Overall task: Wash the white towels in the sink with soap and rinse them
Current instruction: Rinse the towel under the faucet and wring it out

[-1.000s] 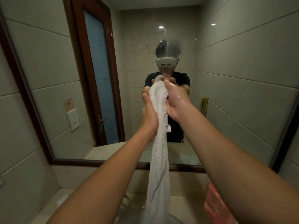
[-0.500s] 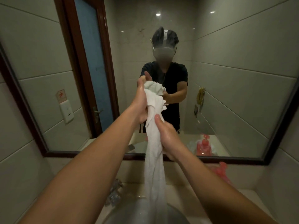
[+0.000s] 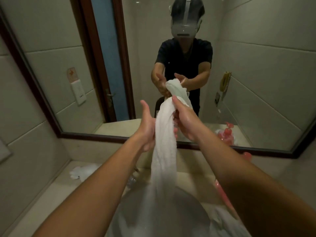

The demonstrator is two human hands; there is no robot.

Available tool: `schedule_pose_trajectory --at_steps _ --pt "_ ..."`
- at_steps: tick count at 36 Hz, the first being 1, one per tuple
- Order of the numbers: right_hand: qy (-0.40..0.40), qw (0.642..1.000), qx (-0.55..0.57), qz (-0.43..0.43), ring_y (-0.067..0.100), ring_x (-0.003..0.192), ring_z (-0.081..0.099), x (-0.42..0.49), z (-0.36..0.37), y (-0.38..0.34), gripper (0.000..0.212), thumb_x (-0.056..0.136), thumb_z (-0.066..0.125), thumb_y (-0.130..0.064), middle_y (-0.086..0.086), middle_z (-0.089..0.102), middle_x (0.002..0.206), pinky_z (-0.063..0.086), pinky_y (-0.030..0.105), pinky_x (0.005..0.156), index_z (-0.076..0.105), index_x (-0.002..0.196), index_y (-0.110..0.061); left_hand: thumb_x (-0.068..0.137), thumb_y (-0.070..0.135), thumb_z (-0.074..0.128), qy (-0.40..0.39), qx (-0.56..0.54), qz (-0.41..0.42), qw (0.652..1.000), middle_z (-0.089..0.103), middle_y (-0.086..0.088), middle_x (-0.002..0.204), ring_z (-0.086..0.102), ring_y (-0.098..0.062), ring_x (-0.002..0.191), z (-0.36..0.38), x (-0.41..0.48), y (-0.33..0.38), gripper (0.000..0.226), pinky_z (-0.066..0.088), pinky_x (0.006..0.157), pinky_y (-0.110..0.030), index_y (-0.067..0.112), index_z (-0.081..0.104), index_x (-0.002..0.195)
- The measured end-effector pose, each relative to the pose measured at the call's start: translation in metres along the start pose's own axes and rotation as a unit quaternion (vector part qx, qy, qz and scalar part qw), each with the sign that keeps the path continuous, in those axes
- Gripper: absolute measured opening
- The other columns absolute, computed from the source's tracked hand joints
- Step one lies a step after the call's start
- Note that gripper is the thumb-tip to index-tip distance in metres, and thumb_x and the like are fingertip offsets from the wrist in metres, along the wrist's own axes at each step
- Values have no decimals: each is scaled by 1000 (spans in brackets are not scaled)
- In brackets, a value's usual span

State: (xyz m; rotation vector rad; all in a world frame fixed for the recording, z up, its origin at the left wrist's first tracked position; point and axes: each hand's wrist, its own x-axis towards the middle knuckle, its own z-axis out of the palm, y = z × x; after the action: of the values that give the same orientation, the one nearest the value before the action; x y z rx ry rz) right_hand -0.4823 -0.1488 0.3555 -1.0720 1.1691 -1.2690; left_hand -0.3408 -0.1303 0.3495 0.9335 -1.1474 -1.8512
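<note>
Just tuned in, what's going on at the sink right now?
A person stands at a mirror holding a bunched white towel up over the sink. The right hand grips it near the top; the left hand lies open against its side. The towel's lower end hangs down into the sink. Another white cloth lies at the sink's right edge, and something pink sits on the counter.

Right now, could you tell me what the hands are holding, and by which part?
The right hand grips the white towel near its upper end; the left hand rests open against its side. The rest hangs toward the sink.
</note>
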Motion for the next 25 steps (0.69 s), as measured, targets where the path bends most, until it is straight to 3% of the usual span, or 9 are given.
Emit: schedule_pose_trajectory --at_steps 2,3,5,7,11,15,17,21,25 --pt "-20 999 -19 19 8 57 59 -7 -5 19 69 102 38 -75 -7 63 62 47 25 60 64 109 -12 76 100 -5 -5 -17 -8 1000 73 -31 121 72 -40 107 -5 1 7 138 56 99 -50 -2 74 124" --pt "-32 999 -17 30 12 65 63 -13 -4 27 74 101 33 -77 -4 67 68 52 29 67 66 106 -12 76 100 -4 -11 -22 -11 1000 72 -31 123 73 -40 112 -6 2 11 139 56 102 -51 -4 67 133" --pt "-47 998 31 37 26 105 74 -21 -3 48 78 100 37 -78 10 78 110 59 45 97 66 132 -13 75 103 0 -18 -33 -16 999 71 -29 128 71 -42 119 -7 6 15 140 52 109 -53 -6 55 144" --pt "-69 994 77 46 35 129 66 -32 -2 58 87 91 49 -79 19 67 140 49 57 114 53 153 -17 75 103 4 -10 -23 -22 999 71 -28 129 71 -41 120 -7 11 15 138 52 109 -52 -6 54 144" --pt "-101 994 18 24 23 129 67 -39 -5 56 79 93 50 -71 9 68 141 45 50 119 54 153 -20 73 105 4 52 95 -37 993 72 -26 119 71 -36 109 -13 23 13 134 58 86 -42 -1 65 128" --pt "-100 991 84 17 31 133 64 -33 -7 44 76 101 49 -67 16 68 141 41 55 121 54 153 -12 69 105 -5 94 272 -36 957 72 -18 90 68 -32 87 -22 20 6 123 56 88 -39 10 69 92" --pt "-96 990 102 12 33 133 64 -29 -3 40 79 99 51 -69 18 68 140 40 57 121 54 152 -11 75 97 -7 101 297 -34 949 81 -5 94 75 -25 94 -20 10 -1 119 57 85 -39 14 75 98" --pt "-72 997 22 15 28 135 63 -27 9 33 104 77 63 -87 11 66 144 41 55 121 54 154 -17 85 92 -6 123 286 -16 950 81 -7 105 77 -27 101 -19 2 -13 106 62 89 -48 33 70 131" --pt "-20 990 -141 -2 24 138 57 -24 10 30 121 64 35 -108 4 63 148 39 54 121 59 150 -25 88 89 -6 120 297 -6 947 82 -4 99 78 -24 99 -22 2 -18 104 62 91 -47 33 74 123"
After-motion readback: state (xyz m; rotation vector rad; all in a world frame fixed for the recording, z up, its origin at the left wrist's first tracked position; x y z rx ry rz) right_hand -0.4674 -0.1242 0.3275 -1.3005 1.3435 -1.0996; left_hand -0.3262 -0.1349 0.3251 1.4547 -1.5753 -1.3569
